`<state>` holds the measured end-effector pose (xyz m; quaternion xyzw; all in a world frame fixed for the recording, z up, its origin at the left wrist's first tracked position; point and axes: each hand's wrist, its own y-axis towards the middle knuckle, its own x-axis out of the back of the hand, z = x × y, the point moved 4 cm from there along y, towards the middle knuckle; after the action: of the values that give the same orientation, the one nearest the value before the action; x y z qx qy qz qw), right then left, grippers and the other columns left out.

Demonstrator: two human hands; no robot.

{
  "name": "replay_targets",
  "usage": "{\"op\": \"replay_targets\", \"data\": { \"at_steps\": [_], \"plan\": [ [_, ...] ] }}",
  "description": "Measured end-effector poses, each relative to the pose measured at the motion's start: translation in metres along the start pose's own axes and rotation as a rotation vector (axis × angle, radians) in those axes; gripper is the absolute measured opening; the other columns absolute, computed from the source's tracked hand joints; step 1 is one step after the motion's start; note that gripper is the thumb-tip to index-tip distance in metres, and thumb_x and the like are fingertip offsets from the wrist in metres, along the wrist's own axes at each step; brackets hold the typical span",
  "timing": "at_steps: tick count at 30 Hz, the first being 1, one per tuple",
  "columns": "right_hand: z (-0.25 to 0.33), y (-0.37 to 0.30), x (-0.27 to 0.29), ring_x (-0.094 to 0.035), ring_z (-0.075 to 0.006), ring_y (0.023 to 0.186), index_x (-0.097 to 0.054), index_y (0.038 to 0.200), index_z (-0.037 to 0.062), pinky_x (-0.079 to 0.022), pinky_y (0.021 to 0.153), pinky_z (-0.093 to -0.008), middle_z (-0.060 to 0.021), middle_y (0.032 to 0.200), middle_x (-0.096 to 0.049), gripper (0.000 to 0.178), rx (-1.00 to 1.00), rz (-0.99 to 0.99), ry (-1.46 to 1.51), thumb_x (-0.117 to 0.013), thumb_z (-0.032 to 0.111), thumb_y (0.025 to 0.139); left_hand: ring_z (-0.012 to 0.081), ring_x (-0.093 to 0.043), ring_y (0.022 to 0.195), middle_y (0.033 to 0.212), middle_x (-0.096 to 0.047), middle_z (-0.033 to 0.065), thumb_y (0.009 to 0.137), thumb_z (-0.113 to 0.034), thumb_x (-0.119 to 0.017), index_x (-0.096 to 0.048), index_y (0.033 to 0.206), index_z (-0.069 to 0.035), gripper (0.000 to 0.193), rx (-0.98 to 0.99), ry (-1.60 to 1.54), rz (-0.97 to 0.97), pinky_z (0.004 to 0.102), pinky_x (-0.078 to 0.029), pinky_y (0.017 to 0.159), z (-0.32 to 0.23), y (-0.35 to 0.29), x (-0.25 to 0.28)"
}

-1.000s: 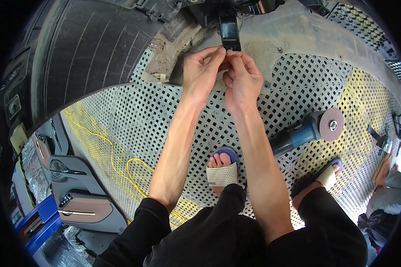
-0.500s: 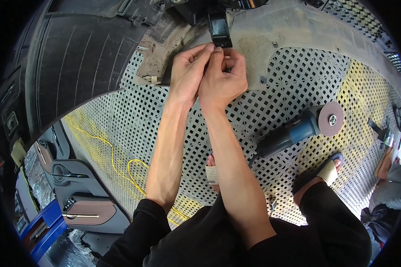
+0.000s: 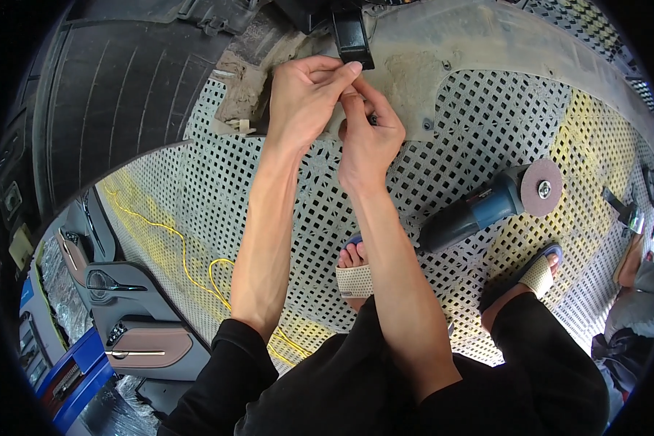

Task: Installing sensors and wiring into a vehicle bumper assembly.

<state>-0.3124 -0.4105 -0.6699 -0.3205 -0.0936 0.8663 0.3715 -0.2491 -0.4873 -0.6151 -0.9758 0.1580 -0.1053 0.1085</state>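
Both my hands meet at the lower end of a black rectangular bracket hanging from the vehicle's underside. My left hand is closed, its thumb and forefinger pinched just below the bracket's end; whatever lies between them is hidden. Beside it, my right hand is closed too, with thumb and forefinger raised against the left fingertips. A small dark piece shows in the curl of its fingers, too small to name. Behind the hands is a dirt-stained grey panel.
A blue angle grinder with a round disc lies right on the perforated grey floor. A ribbed black liner fills the upper left. Yellow cord and grey door panels lie left. Another person's leg shows far right.
My left thumb has slid over the fingertips toward the bracket's end. The right hand has dropped slightly and turned, showing a dark piece in its fingers. The view has shifted a little.
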Motion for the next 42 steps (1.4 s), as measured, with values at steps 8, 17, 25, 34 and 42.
{"op": "replay_targets", "data": {
  "at_steps": [8,17,25,34,42],
  "plan": [
    [0.003,0.013,0.007,-0.044,-0.0029,0.053,-0.074,0.104,0.0006,-0.033,0.046,-0.021,0.003,0.074,-0.06,0.015,-0.249,0.028,0.252,-0.065,0.006,0.094,0.0045,-0.061,0.068,0.082,-0.076,0.0086,0.094,-0.017,-0.072,-0.072,0.098,0.005,0.023,-0.197,0.419,-0.103,0.0231,-0.047,0.062,0.004,-0.007,-0.006],
    [0.012,0.018,0.005,-0.044,-0.0024,0.06,-0.074,0.102,-0.0017,-0.033,0.05,-0.0211,0.0046,0.073,-0.057,0.014,-0.156,0.005,0.1,-0.07,0.008,0.092,0.0098,-0.068,0.073,0.085,-0.076,0.0153,0.096,-0.015,-0.069,-0.071,0.105,0.005,0.022,-0.396,0.545,-0.238,0.0264,-0.052,0.067,0.015,-0.01,-0.005],
    [0.015,0.02,0.005,-0.047,-0.0027,0.065,-0.074,0.102,-0.0052,-0.037,0.056,-0.0193,0.0041,0.076,-0.059,0.016,-0.126,-0.005,0.049,-0.072,0.004,0.089,0.0104,-0.068,0.078,0.091,-0.076,0.0134,0.095,-0.013,-0.069,-0.072,0.108,0.004,0.022,-0.418,0.501,-0.256,0.0261,-0.053,0.07,0.02,-0.008,-0.002],
    [0.015,0.022,0.008,-0.048,-0.0034,0.066,-0.074,0.101,-0.0053,-0.038,0.057,-0.02,0.0037,0.076,-0.06,0.015,-0.123,-0.004,0.012,-0.071,0.003,0.089,0.0082,-0.065,0.077,0.087,-0.075,0.0086,0.096,-0.012,-0.069,-0.072,0.106,0.004,0.019,-0.385,0.434,-0.235,0.0243,-0.052,0.071,0.027,-0.003,0.003],
    [0.021,0.033,0.02,-0.047,-0.0038,0.061,-0.073,0.098,-0.0018,-0.037,0.053,-0.021,0.0011,0.078,-0.062,0.012,-0.101,0.015,-0.082,-0.069,0.006,0.091,0.0095,-0.069,0.083,0.093,-0.075,0.0083,0.098,-0.012,-0.068,-0.071,0.107,0.004,0.019,-0.295,0.213,-0.295,0.0233,-0.054,0.074,0.034,-0.018,-0.003]
  ]
}}
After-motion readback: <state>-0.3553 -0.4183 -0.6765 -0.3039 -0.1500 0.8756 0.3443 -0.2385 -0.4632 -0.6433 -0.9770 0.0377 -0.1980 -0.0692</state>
